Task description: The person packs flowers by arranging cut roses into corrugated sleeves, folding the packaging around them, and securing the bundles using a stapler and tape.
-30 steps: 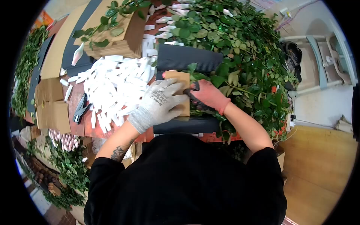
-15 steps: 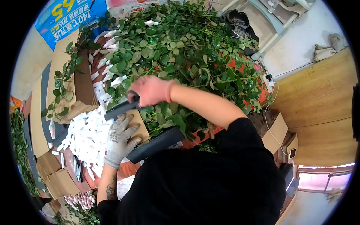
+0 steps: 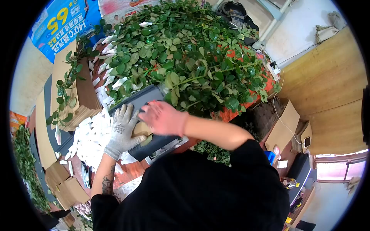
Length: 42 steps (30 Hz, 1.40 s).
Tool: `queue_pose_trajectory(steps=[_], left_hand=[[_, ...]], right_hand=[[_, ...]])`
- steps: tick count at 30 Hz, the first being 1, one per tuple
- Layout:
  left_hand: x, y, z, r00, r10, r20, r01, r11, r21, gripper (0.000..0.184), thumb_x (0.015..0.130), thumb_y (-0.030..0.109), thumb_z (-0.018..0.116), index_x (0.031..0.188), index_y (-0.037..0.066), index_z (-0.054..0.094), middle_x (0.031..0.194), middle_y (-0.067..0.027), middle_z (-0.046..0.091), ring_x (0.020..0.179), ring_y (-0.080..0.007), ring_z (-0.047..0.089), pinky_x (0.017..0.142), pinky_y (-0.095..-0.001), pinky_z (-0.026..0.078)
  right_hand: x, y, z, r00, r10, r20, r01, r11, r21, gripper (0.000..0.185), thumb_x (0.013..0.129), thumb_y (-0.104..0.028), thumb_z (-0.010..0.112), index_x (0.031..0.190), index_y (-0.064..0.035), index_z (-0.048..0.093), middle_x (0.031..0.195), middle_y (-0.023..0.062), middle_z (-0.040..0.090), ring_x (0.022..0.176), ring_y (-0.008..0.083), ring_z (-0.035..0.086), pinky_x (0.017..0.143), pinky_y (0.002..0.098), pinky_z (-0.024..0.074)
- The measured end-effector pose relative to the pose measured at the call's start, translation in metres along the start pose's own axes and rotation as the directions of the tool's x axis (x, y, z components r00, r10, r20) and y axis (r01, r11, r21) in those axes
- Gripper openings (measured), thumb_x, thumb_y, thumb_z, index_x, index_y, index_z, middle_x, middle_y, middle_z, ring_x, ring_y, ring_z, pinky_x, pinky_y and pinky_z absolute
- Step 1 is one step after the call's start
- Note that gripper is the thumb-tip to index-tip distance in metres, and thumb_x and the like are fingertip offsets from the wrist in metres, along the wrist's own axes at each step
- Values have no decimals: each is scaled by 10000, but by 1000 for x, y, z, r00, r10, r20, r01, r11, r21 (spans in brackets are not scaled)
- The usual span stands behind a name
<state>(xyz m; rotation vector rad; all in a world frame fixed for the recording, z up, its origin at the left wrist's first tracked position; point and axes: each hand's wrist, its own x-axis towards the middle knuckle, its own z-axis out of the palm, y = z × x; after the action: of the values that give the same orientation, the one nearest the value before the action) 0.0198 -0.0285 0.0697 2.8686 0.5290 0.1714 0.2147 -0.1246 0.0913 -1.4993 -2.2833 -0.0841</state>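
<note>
My left hand, in a grey-white glove, lies with spread fingers on a brown cardboard piece and the dark sheet around it. My right hand, in a pink glove, is over the right part of the same cardboard; motion blurs its fingers, and what they hold, if anything, cannot be made out. The dark ribbed sheet shows behind both hands, and a dark folded part lies in front of them. White foam sleeves are heaped beside my left hand.
Leafy green stems cover the back and right of the red table. Stacked cardboard stands at the left, with a stapler near the front. White-wrapped buds line the stems' left side. A white cable hangs at the right.
The view has swung right. My right hand first moved to the dark sheet's edge, then came down toward the cardboard. My left hand stays on the cardboard; the stems no longer lie over its right side.
</note>
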Motion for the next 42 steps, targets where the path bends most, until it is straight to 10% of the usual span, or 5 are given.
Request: queue_pose_trajectory(steps=[5, 7, 15, 24, 42], left_hand=[[-2, 7, -1, 1000, -31, 0, 31, 999, 9, 795, 740, 496, 627, 1354, 38, 410, 1411, -280, 310, 1323, -465, 245, 1104, -539, 137], [-1, 9, -6, 999, -38, 33, 39, 999, -12, 769, 770, 492, 584, 1358, 33, 399, 1422, -285, 289, 1329, -474, 226, 1105, -547, 117], [-7, 4, 0, 999, -25, 23, 26, 999, -31, 700, 802, 439, 610, 1359, 72, 397, 1428, -273, 274, 1332, -472, 219, 1104, -541, 137], [-6, 2, -2, 1000, 1, 26, 1, 999, -44, 700, 816, 469, 581, 1356, 60, 404, 1429, -273, 267, 1335, -465, 212, 1095, -555, 134], [-2, 5, -4, 991, -51, 127, 59, 996, -65, 769, 776, 467, 618, 1351, 13, 384, 1448, -306, 209, 1345, -501, 158, 1100, -560, 101]], right_hand=[[-83, -65, -35, 982, 191, 5, -165, 833, 528, 453, 759, -295, 664, 1163, -106, 583, 1188, 80, 571, 1170, 269, 483, 998, 390, 364], [-116, -79, -14, 702, 522, 484, -553, -28, 833, 400, 746, -241, 702, 1086, -45, 623, 1180, 115, 569, 1122, 267, 536, 954, 376, 423], [-109, -1, -97, 828, 480, -289, -397, 867, 300, 254, 727, -45, 664, 975, 9, 652, 1058, 126, 623, 948, 256, 619, 853, 415, 479], [-27, 138, -77, 774, 479, 413, -255, 834, -489, 231, 741, -185, 600, 966, -144, 630, 1226, 130, 521, 1163, 315, 476, 976, 399, 377], [-35, 187, -36, 928, 305, 214, -166, 853, -495, 160, 803, -125, 515, 931, -129, 610, 1037, 89, 595, 987, 252, 576, 854, 352, 447]])
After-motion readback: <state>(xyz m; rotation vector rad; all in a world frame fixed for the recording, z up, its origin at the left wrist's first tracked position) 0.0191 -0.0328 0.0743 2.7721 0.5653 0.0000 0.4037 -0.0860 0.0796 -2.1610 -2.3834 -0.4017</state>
